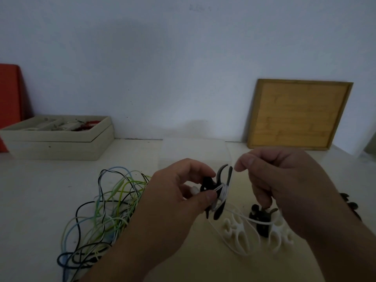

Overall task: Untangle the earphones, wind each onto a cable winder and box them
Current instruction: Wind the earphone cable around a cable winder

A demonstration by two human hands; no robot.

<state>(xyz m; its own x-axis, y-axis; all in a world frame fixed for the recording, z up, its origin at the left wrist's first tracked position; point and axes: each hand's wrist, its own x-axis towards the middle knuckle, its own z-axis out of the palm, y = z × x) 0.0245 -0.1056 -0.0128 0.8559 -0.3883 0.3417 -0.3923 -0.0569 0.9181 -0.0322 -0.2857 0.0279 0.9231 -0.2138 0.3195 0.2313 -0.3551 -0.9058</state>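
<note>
The black cable winder (219, 211) is held above the surface (183, 261), in the middle of the view, with the white earphone cable (223, 191) wrapped in several turns round its waist. The left hand (179, 192) grips the winder between thumb and curled fingers. The right hand (284, 184), just beside it, pinches the free run of the same cable between thumb and forefinger near the winder's upper prongs; the slack drops to the surface in a loose loop below both hands

Under that loop lie two white winders (238, 231) and a second black winder (261, 222), close together beneath the right hand. To the left, the tangle of green, blue, black and white earphones (105, 210) lies partly under the left forearm. Bare surface shows between the tangle and the back wall (162, 68)

Behind the hands stands a faint clear box (195, 151). At the far left, against the wall, sits a beige compartment box (59, 143), with a red panel (10, 98) behind it. At the right a wooden tray (299, 115) leans upright on the wall
</note>
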